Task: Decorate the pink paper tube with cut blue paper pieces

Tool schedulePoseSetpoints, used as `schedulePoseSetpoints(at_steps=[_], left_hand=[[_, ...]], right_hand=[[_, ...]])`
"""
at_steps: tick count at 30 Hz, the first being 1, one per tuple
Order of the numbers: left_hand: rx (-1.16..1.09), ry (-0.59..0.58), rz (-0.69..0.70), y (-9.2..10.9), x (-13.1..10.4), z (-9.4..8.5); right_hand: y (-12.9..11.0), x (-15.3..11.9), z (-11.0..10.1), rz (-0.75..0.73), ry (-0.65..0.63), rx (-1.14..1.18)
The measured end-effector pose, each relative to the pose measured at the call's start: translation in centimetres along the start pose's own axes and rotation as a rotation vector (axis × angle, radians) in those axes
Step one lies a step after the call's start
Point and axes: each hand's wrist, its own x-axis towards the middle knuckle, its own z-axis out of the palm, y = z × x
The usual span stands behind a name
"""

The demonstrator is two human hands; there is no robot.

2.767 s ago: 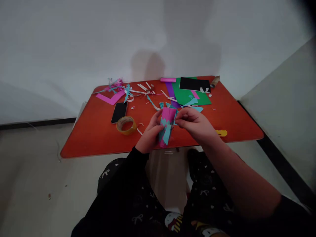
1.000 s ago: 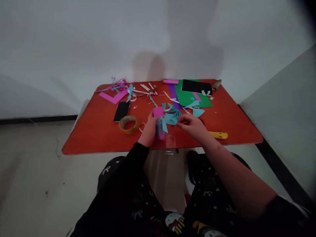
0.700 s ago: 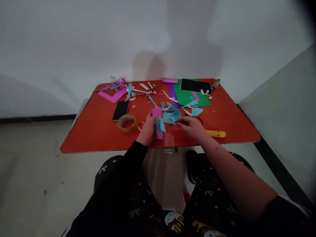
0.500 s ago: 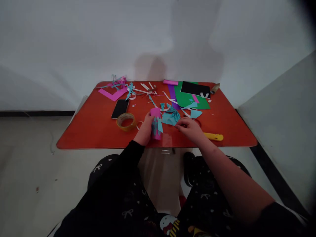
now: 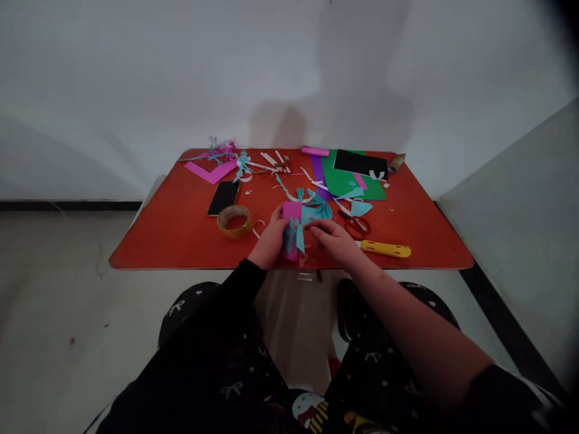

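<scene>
My left hand (image 5: 270,240) is wrapped around the left side of a pink paper tube (image 5: 292,211) near the table's front edge. Cut blue paper pieces (image 5: 299,237) stand on the tube's near face. Close to its right side is my right hand (image 5: 329,236), thumb and fingers drawn together at the blue pieces. Whatever those fingertips hold is too small to tell. Behind the hands lies a pleated blue paper fan (image 5: 322,207). Red-handled scissors (image 5: 357,226) and a yellow cutter knife (image 5: 386,248) lie right of my right hand.
On the red table (image 5: 181,241), a tape roll (image 5: 234,222) and a phone (image 5: 224,198) lie left. Pink paper (image 5: 211,173) and scraps spread along the back. Green paper (image 5: 335,179), a black sheet (image 5: 360,163) and a pink roll (image 5: 315,151) lie back right.
My right hand has moved left, from beside the blue paper to the tube, uncovering the scissors and more of the cutter knife. My left hand still grips the tube, which has turned slightly.
</scene>
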Motion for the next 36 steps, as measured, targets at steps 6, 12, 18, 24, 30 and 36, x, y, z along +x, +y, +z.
schedulePoseSetpoints(at_steps=[6,12,18,24,30,36], left_hand=[[0.179,-0.059,0.058,0.7,-0.6,-0.2],[0.543,0.056,0.331,0.6,0.0,-0.8],[0.681,0.138,0.367,1.8,0.5,-1.1],[0.356,-0.129,0.162,4.1,-0.9,-0.4],[0.490,-0.099,0.231,4.3,-1.3,-0.4],[0.949,-0.016,0.530,4.3,-1.6,-0.5]], right_hand=[[-0.5,0.5,0.5,0.011,-0.081,0.056],[-0.4,1.1,-0.1,0.008,0.007,0.116],[-0.6,1.3,0.0,0.027,0.042,0.212],[-0.6,1.3,0.1,-0.007,0.073,0.195],[-0.7,1.2,0.3,-0.052,0.070,0.094],[-0.9,1.2,0.7,0.084,0.035,0.270]])
